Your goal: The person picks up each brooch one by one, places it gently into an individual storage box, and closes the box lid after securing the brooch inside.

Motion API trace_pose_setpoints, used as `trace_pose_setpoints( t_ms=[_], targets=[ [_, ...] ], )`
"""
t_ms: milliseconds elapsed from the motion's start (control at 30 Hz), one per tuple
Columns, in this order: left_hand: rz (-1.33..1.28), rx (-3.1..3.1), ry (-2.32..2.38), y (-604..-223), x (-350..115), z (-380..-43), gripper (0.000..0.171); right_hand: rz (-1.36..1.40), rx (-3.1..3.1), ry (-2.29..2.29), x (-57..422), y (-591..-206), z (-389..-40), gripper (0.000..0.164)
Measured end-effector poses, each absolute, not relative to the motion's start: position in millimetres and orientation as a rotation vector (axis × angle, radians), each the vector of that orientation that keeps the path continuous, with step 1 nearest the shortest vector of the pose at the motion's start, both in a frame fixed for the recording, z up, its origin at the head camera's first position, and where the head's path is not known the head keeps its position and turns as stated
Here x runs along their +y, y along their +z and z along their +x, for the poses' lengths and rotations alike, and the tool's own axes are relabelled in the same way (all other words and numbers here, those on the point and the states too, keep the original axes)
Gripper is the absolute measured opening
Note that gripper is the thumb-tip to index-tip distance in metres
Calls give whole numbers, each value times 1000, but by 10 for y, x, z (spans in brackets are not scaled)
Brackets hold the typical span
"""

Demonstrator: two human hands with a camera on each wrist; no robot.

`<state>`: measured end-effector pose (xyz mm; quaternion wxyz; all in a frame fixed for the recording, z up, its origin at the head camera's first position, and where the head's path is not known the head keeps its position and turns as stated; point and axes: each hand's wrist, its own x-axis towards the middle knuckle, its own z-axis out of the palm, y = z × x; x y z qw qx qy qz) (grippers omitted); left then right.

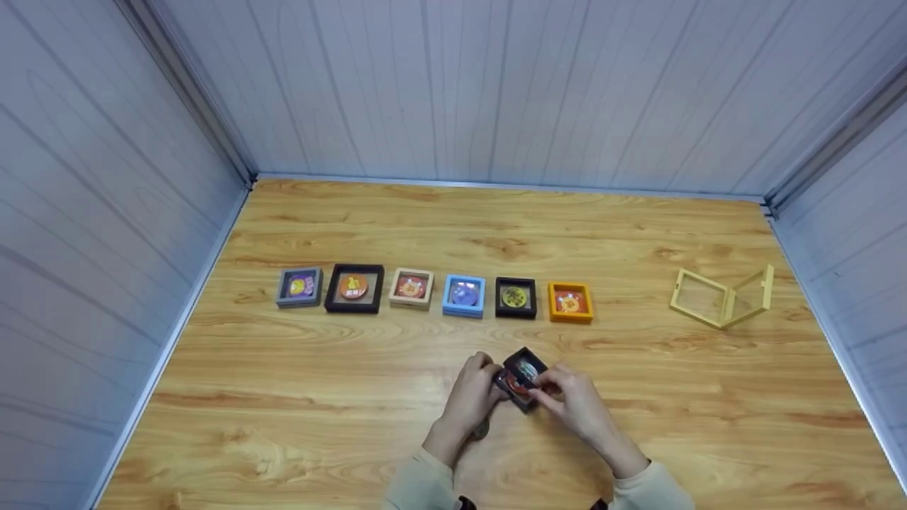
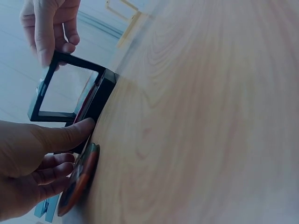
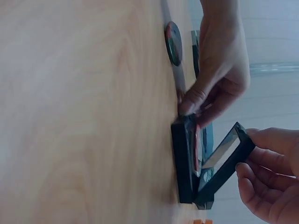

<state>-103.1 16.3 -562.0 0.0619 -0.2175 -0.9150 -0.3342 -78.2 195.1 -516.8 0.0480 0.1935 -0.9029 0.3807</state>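
A small black display case with clear windows stands partly open on its hinge in front of me. My left hand grips its lower half by one end, thumb on the edge. Pinched between the fingers and thumb of my right hand is the tilted lid. A round red badge lies inside the lower half, partly covered by the fingers and frame. On the table beside my left wrist lies another round badge, mostly hidden by the arm in the head view.
Beyond the hands runs a row of closed cases with round badges: grey, large black, beige, light blue, black and orange. A pale yellow case stands open at the right. Panel walls enclose the wooden table.
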Motion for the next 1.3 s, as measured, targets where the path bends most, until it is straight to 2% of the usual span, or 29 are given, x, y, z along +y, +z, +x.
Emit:
trace_pose_setpoints(
  t_ms=[567,833,1300],
  targets=[
    [-650,-2775,-1020,-5629,175,-1021,26,702,-2862,971,1869,-5258,-765,11],
    [-658,-2782,-1023,-5627,181,-1016,20,791,-2881,803,1852,-5314,-779,13],
    [-629,-2814,-1005,-5600,165,-986,28,782,-2939,782,1821,-5314,-789,12]
  ],
)
